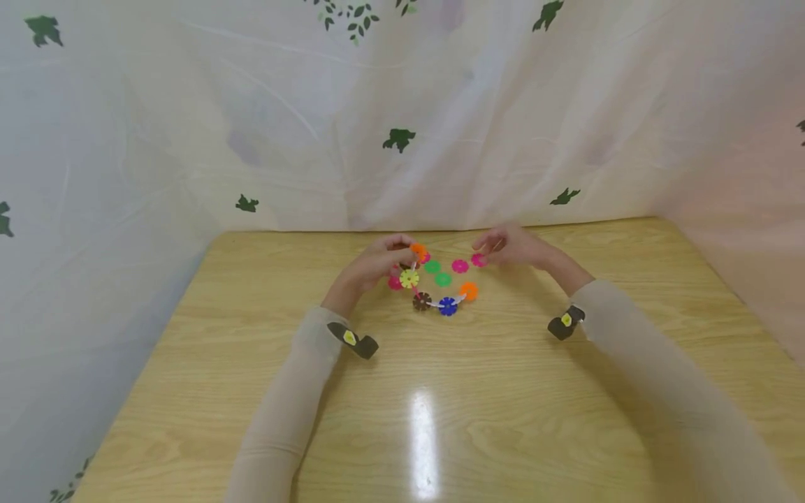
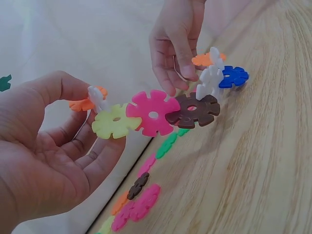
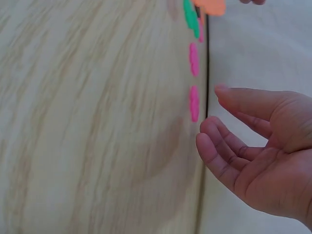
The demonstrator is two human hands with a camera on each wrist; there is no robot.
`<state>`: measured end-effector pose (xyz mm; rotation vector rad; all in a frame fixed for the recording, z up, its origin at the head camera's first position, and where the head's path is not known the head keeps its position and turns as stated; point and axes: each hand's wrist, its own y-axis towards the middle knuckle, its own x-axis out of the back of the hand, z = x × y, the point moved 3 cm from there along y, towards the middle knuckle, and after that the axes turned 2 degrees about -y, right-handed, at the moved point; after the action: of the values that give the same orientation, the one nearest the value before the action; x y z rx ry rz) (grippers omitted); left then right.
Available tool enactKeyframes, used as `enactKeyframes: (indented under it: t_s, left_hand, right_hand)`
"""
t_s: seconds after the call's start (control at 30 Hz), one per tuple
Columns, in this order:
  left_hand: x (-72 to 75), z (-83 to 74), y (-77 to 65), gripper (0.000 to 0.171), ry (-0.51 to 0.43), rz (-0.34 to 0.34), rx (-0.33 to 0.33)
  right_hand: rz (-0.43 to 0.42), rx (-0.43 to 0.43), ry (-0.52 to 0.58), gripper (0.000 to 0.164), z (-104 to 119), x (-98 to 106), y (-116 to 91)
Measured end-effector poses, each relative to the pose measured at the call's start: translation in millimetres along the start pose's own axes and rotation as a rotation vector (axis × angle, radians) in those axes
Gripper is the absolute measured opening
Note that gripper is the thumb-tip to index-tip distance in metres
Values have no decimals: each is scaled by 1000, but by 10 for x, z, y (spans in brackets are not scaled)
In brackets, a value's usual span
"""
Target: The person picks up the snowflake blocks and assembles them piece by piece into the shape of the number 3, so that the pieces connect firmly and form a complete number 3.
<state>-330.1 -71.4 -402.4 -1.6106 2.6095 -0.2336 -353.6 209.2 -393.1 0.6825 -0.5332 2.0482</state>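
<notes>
My left hand (image 1: 377,264) pinches one end of a chain of slotted plastic flower discs, near an orange disc (image 1: 418,251) and a white one. From there the chain runs through a yellow disc (image 2: 116,127), a pink disc (image 2: 146,105), a brown disc (image 2: 184,117), white pieces (image 2: 209,84) and a blue disc (image 2: 235,74) to another orange disc (image 1: 469,290). In the head view my right hand (image 1: 517,246) is beside a loose pink disc (image 1: 479,260). The right wrist view shows its thumb and fingers apart, with nothing between them.
Loose green discs (image 1: 443,279) and another pink disc (image 1: 460,266) lie between the hands on the wooden table (image 1: 503,419). More pink, brown and orange discs lie under the left hand. A patterned cloth (image 1: 314,161) hangs along the table's back edge.
</notes>
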Motion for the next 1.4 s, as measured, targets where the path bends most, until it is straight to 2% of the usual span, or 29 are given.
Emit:
enactKeyframes:
  t_s: [0.2, 0.6, 1.0, 1.2, 1.4]
  left_hand:
    - [-5, 2, -7, 13, -16, -20, 2]
    - [3, 7, 0, 17, -34, -29, -12]
    - [-1, -13, -4, 16, -58, -62, -33]
    - [10, -1, 15, 17, -62, -73, -62]
    - [7, -8, 8, 17, -63, -79, -59]
  right_hand:
    - [29, -45, -30, 36, -102, -10, 32]
    - [23, -1, -77, 31, -196, -17, 106]
    - [20, 14, -70, 24, -171, -19, 105]
    - [32, 3, -37, 26, -170, -25, 83]
    - [40, -27, 51, 24, -201, -19, 66]
